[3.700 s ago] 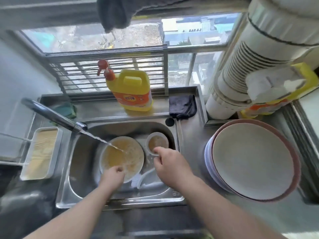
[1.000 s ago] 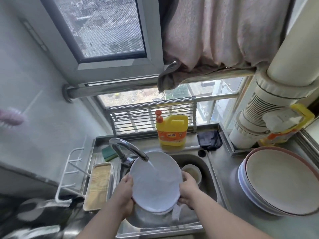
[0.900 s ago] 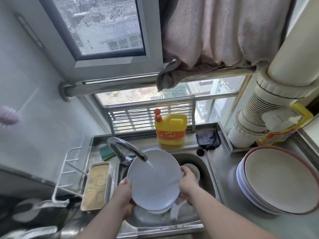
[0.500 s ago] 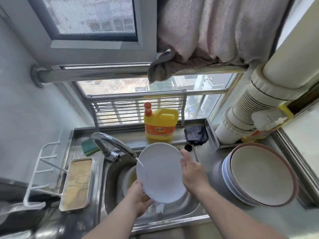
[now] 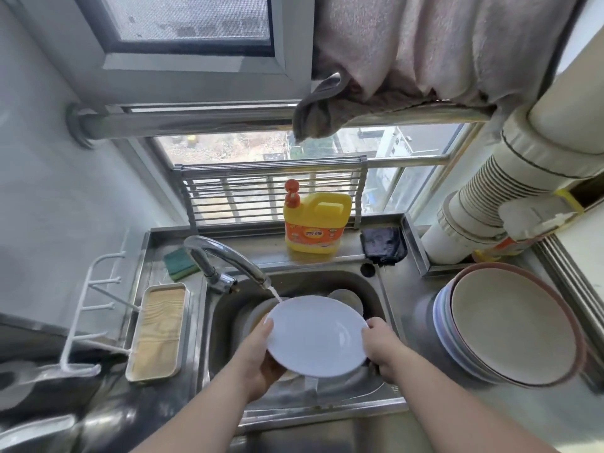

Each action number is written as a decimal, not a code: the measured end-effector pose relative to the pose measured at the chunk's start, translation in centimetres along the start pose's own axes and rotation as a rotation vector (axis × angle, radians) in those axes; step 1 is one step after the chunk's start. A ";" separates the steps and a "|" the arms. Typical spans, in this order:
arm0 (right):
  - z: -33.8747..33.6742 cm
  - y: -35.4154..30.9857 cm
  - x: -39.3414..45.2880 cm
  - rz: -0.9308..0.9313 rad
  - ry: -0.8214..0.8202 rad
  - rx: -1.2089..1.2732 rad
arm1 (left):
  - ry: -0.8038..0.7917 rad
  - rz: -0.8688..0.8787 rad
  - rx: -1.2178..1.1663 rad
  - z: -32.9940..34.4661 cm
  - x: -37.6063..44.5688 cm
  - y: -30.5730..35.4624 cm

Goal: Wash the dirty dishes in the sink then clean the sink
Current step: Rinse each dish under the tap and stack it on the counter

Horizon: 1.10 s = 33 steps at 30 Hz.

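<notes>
Holding a white plate [image 5: 315, 335] over the steel sink [image 5: 376, 295], the left hand [image 5: 258, 358] grips its left rim with the thumb on top, and the right hand [image 5: 380, 349] curls round its right rim. Water from the faucet [image 5: 225, 256] strikes the plate's upper left edge. Beneath it in the basin lie another plate [image 5: 258, 317] and a small bowl [image 5: 348, 300]. A yellow detergent bottle [image 5: 313, 223], green sponge [image 5: 178, 264] and dark cloth [image 5: 384, 245] sit on the back ledge. Stacked bowls [image 5: 510, 325] rest on the table to the right.
</notes>
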State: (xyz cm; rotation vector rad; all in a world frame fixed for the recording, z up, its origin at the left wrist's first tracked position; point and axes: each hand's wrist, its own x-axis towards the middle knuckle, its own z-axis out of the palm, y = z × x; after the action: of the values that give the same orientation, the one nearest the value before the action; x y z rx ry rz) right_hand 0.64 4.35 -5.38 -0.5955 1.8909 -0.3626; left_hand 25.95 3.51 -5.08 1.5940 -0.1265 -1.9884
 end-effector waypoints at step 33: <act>0.3 -3.9 -2.5 -0.408 0.245 -0.004 | 0.076 -0.160 -0.243 3.0 1.2 -3.4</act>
State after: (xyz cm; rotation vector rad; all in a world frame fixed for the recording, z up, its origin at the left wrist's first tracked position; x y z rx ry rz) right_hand 2.58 2.54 -1.60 -0.9796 1.9953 -0.7223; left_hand 21.76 4.91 -6.72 1.5583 0.2702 -1.9711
